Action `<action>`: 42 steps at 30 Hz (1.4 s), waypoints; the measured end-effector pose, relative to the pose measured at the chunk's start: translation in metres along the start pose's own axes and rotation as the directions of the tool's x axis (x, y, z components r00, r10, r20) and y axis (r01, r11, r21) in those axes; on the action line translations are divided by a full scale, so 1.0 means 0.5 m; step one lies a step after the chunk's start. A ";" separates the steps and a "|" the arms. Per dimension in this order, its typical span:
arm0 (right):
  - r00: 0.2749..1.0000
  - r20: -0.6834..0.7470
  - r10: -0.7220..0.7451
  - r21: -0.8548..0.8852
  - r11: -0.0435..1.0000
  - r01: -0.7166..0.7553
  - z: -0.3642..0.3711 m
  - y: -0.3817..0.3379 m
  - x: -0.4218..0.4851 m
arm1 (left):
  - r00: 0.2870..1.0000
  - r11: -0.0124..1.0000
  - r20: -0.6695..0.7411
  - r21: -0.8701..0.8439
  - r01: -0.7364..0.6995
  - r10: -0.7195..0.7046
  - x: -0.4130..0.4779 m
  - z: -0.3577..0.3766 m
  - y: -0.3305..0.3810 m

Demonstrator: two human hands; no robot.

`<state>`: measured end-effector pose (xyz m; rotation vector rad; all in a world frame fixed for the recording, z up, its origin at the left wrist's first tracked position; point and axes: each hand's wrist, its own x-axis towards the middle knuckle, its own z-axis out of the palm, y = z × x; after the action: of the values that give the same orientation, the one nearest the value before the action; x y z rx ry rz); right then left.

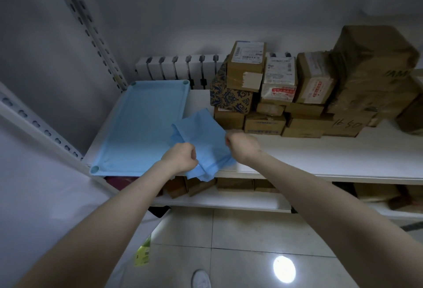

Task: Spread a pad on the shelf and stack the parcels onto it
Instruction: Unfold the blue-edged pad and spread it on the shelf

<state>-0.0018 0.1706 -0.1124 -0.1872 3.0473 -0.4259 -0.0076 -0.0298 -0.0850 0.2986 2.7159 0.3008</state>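
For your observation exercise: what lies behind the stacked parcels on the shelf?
Behind the parcels a white slotted rack runs along the wall. Its right part is hidden by them.

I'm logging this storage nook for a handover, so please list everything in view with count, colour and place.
Spread pad: one, light blue, flat on shelf's left end.
Folded pad: one, blue, crumpled, held over shelf's front edge.
Parcels: a stack, count unclear, brown, shelf's right rear.
Shelf: white.
Lower shelf: white, brown boxes on it.
Floor: pale tiles.
Left hand: gripping folded pad.
Right hand: gripping folded pad.
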 end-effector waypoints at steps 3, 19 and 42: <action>1.000 -0.002 0.008 0.040 0.999 -0.008 -0.040 0.005 0.006 | 0.999 0.999 0.026 -0.023 0.024 -0.023 -0.001 -0.016 0.006; 0.991 0.117 -0.060 0.108 0.993 0.047 0.022 0.010 0.000 | 0.991 0.994 0.102 -0.062 0.087 -0.081 -0.004 0.014 0.006; 0.979 0.187 -0.075 0.967 0.188 -0.170 -0.284 -0.070 0.015 | 0.906 0.652 -0.298 -0.757 -0.032 -0.301 -0.103 -0.256 0.076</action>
<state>-0.0159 0.1743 0.0333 -0.0293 1.9038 -2.0785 -0.0060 -0.0275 0.0580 -0.2495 2.6620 1.5412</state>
